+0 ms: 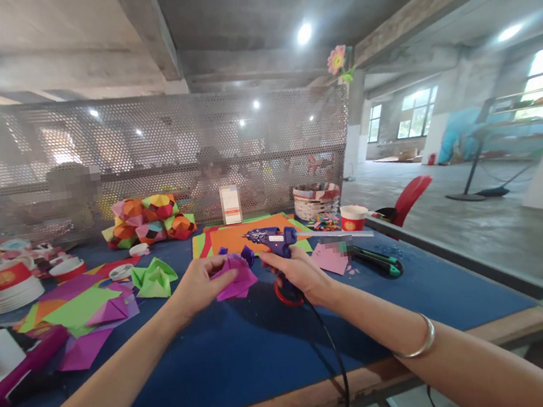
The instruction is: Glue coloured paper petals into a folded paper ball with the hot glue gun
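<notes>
Folded magenta paper (238,283) is pinched between thumb and fingers of the left hand (198,286), above the worktop (214,373), back from its front edge. The right hand (308,274) grips a glue gun (277,240); a utility knife (377,261) lies toward the right edge.

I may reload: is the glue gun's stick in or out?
In: the pale glue stick juts from the rear of the glue gun.

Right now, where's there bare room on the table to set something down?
Bare blue table shows between your left arm and the cord, in front of the held purple paper. Another bare patch lies between your right arm and the cutter. Cups and loose paper crowd the left; folded shapes, sheets and a basket crowd the back.
</notes>
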A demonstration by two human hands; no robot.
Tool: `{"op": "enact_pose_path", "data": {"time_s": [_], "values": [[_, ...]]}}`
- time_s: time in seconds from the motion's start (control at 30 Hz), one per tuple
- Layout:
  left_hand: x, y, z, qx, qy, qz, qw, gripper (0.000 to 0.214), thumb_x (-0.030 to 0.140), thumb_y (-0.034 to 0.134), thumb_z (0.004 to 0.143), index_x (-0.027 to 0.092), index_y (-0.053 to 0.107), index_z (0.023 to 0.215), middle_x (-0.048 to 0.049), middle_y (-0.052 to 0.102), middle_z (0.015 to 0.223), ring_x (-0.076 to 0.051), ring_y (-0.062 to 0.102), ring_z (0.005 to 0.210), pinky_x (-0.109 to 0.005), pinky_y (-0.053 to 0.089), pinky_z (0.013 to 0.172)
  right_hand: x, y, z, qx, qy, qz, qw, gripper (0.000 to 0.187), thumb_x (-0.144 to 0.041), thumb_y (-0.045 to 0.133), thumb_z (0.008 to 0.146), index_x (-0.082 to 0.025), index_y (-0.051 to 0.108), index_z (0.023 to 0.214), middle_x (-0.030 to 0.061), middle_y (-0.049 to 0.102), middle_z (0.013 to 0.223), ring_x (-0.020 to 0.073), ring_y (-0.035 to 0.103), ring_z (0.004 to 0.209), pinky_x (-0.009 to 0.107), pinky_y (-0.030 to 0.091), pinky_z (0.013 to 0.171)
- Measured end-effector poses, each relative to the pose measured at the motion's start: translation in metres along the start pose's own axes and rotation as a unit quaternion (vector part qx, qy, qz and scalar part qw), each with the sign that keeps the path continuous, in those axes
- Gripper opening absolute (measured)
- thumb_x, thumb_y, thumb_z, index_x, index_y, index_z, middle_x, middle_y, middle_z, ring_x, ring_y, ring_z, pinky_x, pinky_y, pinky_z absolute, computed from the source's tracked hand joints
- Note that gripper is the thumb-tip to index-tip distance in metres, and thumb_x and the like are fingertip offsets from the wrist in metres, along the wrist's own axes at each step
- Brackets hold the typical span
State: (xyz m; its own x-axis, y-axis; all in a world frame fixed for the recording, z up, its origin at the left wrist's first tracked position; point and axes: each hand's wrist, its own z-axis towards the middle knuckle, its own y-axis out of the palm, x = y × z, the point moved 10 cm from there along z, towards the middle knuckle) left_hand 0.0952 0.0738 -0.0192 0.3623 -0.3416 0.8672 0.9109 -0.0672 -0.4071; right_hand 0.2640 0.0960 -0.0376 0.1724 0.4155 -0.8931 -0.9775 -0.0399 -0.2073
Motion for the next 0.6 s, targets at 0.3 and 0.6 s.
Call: {"op": "enact_pose_path", "data": {"time_s": [0.3, 0.6], "values": [[-0.005, 0.020, -0.002, -0.102, -0.010, 0.038, 0.994, 0.034, 0.050, 0.068, 0.070, 0.018, 0.061, 0.061, 0.0041, 0.047, 0.056, -0.010, 0.038, 0.054, -0.024, 0.026, 0.052, 0.027, 0.023, -0.017, -0.057, 0.212, 0.182, 0.959, 0.029, -0.033, 0.091, 0.065, -0.017, 0.071, 0.079, -0.0027, 0.063, 0.062, 0.0062, 0.049, 0.046, 0.018, 0.032, 0.038], [-0.010, 0.018, -0.002, -0.096, -0.015, 0.048, 0.994, 0.032, 0.046, 0.067, 0.071, 0.014, 0.068, 0.069, 0.0032, 0.052, 0.058, -0.010, 0.039, 0.055, -0.024, 0.028, 0.054, 0.021, 0.027, -0.021, -0.088, 0.208, 0.158, 0.961, 0.038, -0.039, 0.093, 0.061, -0.017, 0.070, 0.081, -0.0053, 0.060, 0.060, 0.0049, 0.045, 0.041, 0.021, 0.025, 0.039]]}}
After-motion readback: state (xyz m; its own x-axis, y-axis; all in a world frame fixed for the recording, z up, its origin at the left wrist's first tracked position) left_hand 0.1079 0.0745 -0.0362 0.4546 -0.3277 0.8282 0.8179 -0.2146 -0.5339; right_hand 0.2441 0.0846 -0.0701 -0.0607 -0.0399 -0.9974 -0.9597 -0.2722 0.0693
